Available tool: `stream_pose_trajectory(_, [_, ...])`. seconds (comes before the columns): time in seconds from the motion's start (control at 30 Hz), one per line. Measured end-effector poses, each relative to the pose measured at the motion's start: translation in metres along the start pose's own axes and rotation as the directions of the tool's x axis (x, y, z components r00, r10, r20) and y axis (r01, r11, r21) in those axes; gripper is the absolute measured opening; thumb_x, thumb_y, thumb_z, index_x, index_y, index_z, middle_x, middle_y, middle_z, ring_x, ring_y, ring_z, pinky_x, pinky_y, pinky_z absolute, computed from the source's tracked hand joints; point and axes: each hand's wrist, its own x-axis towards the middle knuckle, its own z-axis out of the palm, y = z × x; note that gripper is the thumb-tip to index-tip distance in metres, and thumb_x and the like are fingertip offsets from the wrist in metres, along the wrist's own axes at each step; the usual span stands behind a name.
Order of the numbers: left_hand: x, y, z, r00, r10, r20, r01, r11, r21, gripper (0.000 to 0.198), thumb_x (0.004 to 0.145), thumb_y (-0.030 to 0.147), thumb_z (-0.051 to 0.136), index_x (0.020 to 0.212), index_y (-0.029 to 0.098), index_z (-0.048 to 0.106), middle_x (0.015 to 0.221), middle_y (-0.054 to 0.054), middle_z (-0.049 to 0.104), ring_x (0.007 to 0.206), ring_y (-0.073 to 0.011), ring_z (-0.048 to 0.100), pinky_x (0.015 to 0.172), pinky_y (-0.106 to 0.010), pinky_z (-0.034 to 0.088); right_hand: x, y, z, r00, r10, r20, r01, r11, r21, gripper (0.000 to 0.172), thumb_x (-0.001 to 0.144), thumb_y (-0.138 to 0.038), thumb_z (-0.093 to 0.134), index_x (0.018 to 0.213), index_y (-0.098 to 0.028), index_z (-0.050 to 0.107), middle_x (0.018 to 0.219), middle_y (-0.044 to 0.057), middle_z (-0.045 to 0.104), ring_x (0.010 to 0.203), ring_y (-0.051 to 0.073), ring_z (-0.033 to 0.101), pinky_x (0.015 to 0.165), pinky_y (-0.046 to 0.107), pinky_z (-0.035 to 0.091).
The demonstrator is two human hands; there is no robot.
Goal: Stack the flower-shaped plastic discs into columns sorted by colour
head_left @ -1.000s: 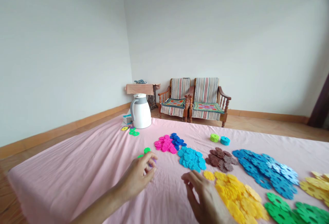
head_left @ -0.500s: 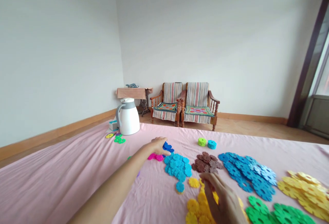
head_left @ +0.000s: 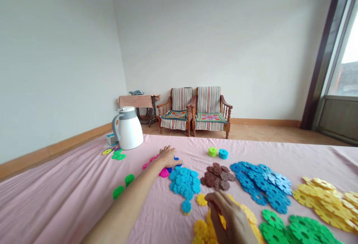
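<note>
My left hand (head_left: 167, 156) reaches far across the pink cloth (head_left: 69, 195) and lies palm down over the pink discs (head_left: 163, 172) and dark blue discs (head_left: 176, 158), fingers stretched flat. A cyan pile (head_left: 184, 180) sits just right of it. My right hand (head_left: 233, 219) rests near the front edge on the yellow disc pile (head_left: 203, 229), fingers curled downward onto the discs; whether it grips one is hidden.
A brown pile (head_left: 218, 176), blue pile (head_left: 260, 184), second yellow pile (head_left: 327, 199) and green pile (head_left: 299, 231) spread to the right. Two green discs (head_left: 123, 186) lie at left. A white jug (head_left: 127, 128) stands far left. Green and cyan stacks (head_left: 218, 152) sit behind.
My left hand has stretched from the near purple and green discs out to the pink and dark blue piles. My right hand has settled onto the yellow pile. The view has swung right.
</note>
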Motion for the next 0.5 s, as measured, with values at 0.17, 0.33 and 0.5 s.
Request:
stream_pose_trajectory(0.17, [-0.003,0.006,0.003,0.991,0.091,-0.101,-0.09,0.996,0.015,0.05,0.075,0.062,0.053,0.1,0.018,0.056,0.108,-0.012,0.055,0.107,-0.0301,0.051,0.088,-0.04,0.04,-0.002,0.001,0.003,1.0,-0.003,0.027,0.003,1.0,-0.001,0.026,0.093,-0.028,0.033,0.087,-0.023,0.058,0.077,0.003,0.063,0.068,0.014,0.061,0.06,0.022,0.045])
stream_pose_trajectory(0.33, [-0.004,0.01,0.005,0.976,0.157,-0.151,-0.155,0.988,0.022,0.033,0.081,0.051,0.054,0.088,0.019,0.055,0.098,-0.008,0.059,0.098,-0.025,0.055,0.083,-0.033,0.042,-0.003,0.001,0.007,0.999,0.014,0.037,-0.013,1.0,-0.015,0.026,0.093,-0.028,0.034,0.086,-0.023,0.058,0.076,0.002,0.063,0.066,0.013,0.06,0.059,0.021,0.043])
stream_pose_trajectory(0.5, [-0.004,0.017,0.007,0.973,0.172,-0.156,-0.17,0.985,0.025,0.026,0.082,0.045,0.054,0.086,0.019,0.053,0.093,-0.006,0.062,0.093,-0.0233,0.059,0.08,-0.03,0.042,-0.004,0.001,0.008,0.997,0.029,0.073,-0.027,0.999,-0.019,0.026,0.093,-0.026,0.032,0.085,-0.023,0.057,0.077,0.002,0.063,0.067,0.014,0.06,0.06,0.022,0.042])
